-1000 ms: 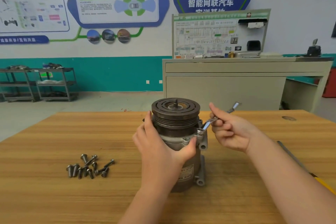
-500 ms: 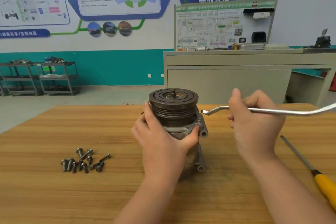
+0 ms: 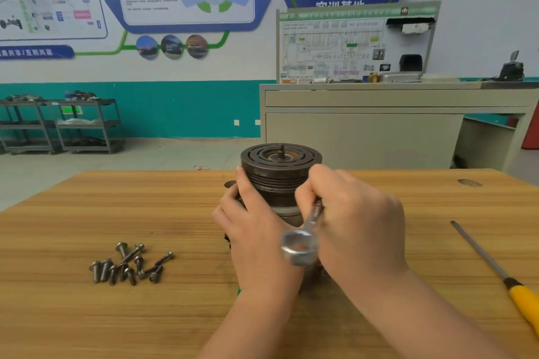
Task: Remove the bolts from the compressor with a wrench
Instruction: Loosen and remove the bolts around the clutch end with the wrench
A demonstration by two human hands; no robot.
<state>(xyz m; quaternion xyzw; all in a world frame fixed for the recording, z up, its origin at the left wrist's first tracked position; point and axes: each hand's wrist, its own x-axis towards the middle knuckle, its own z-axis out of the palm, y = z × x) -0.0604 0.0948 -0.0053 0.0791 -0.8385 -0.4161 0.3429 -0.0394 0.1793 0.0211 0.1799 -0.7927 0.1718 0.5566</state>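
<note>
The left hand is gripping the compressor; the right hand fingers are clutching the wrench beside it, risking slipping off any bolt.

A dark grey metal compressor with a grooved round pulley on top stands upright on a light wooden table. The left hand wraps round its side. The right hand grips a silver ring-ended wrench, its ring end pointing toward the camera. A heap of loose grey bolts lies to the left; a yellow-handled screwdriver lies to the right
</note>
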